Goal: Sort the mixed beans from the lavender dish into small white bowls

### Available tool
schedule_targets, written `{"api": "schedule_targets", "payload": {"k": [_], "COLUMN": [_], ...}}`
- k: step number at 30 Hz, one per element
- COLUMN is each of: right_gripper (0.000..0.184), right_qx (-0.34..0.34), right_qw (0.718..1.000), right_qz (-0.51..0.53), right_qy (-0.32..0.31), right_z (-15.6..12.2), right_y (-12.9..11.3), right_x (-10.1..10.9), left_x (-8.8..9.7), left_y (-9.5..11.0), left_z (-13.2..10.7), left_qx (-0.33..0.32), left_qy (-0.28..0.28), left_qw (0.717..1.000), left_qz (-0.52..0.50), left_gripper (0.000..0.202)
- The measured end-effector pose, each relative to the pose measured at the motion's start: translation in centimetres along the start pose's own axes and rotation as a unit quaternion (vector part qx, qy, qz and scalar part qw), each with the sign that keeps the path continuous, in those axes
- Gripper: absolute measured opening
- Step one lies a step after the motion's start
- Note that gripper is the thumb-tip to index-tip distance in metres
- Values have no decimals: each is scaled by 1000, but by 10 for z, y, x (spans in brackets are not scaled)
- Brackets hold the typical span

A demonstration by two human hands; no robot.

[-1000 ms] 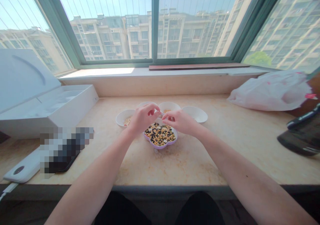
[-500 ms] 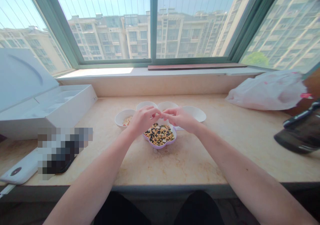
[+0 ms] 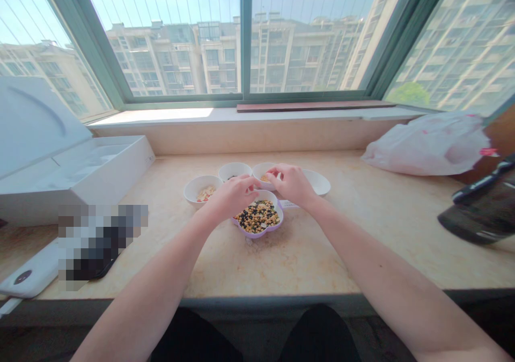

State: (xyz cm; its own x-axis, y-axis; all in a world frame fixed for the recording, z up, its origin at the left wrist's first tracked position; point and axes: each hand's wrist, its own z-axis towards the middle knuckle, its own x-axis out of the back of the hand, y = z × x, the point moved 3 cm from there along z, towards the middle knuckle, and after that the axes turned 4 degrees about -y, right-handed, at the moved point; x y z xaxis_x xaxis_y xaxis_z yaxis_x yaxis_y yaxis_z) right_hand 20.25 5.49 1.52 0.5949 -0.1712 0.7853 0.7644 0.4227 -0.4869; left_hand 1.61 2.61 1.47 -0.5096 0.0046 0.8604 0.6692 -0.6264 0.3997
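Taking the mixed bowl (image 3: 261, 235) of black and yellow beans as our clock's centre, with the window at twelve, we judge the step in hand to be sorting: the right hand (image 3: 290, 182) is bent over the twelve o'clock bowl (image 3: 259, 167), which has yellow bits in it. Its grip is narrow, thumb and finger nearly meeting; whether it has hold of a bean we cannot tell. The left hand (image 3: 237, 194) hangs over the mixed bowl's eleven o'clock rim, its grip loosely curled, contents likewise unclear to us. The next move, we think, calls for a light fingertip pinch back among the mixed beans.

Our left hand hides part of the mixed bowl and the front of the dark-filled bowl (image 3: 235, 168) at eleven; our right covers some of the white dish (image 3: 319, 181) at two.
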Motion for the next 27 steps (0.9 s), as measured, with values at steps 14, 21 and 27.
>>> {"api": "schedule_targets", "payload": {"k": [14,21,27], "right_gripper": [32,26,26], "right_qx": [-50,-50,-50], "right_qw": [990,994,995], "right_qz": [-131,-102,-85], "right_qy": [-10,0,-6], "right_z": [8,9,8], "right_y": [24,30,27], "right_x": [-4,-3,-2], "left_x": [-21,-21,-20], "left_y": [1,3,5], "left_z": [-2,0,-1], "left_qx": [-46,-39,-35], "left_qy": [-163,-151,-137], "left_qw": [984,986,989], "left_qz": [58,62,46], "left_gripper": [21,19,21]}}
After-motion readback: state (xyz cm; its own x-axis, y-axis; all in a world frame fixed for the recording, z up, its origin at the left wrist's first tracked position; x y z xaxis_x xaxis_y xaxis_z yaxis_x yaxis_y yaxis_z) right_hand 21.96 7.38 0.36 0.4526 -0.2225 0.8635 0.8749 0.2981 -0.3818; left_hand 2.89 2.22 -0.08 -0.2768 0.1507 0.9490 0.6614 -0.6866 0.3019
